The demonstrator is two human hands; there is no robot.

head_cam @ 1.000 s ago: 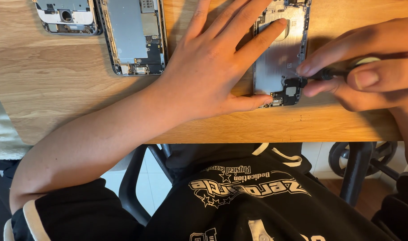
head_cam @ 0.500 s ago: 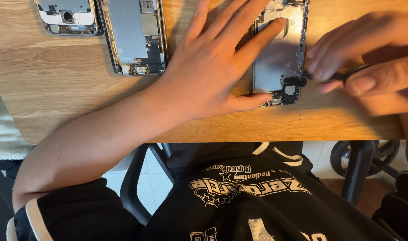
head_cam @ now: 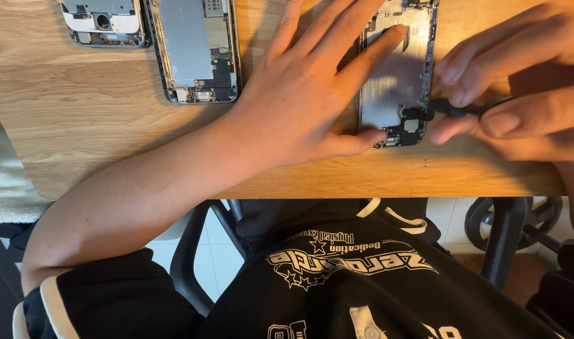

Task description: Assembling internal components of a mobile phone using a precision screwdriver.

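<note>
At the far left of the wooden desk [head_cam: 80,125] lay a small grey phone part with a round camera hole [head_cam: 104,24], and just beside it an opened phone body [head_cam: 198,50] with its metal shield and dark boards showing. Both were well apart from the hands and nothing touched them.

Further right, the left hand [head_cam: 299,100] lay flat and open, its fingers spread. It gripped nothing. Its fingertips pressed on the silver phone housing [head_cam: 397,81], and the thumb touched the lower left corner of that housing. The housing lay on the desk between the two hands, close to the near edge, with a small dark module [head_cam: 409,129] at its lower end.

At the right, the right hand [head_cam: 519,94] was closed in a pinch on a thin black tool [head_cam: 462,110], probably a small screwdriver or a pick; its kind could not be told for sure. The tip of the tool reached the right edge of the housing, just above the dark module.

In my judgement, the step in hand was work on a small fixing or connector at the lower end. To do it well, the left hand should press the housing firmly so it cannot slide, with the fingers away from the module. The tool should sit straight in its place, and the force should be light, because a slip could scratch the board or tear a thin cable.
</note>
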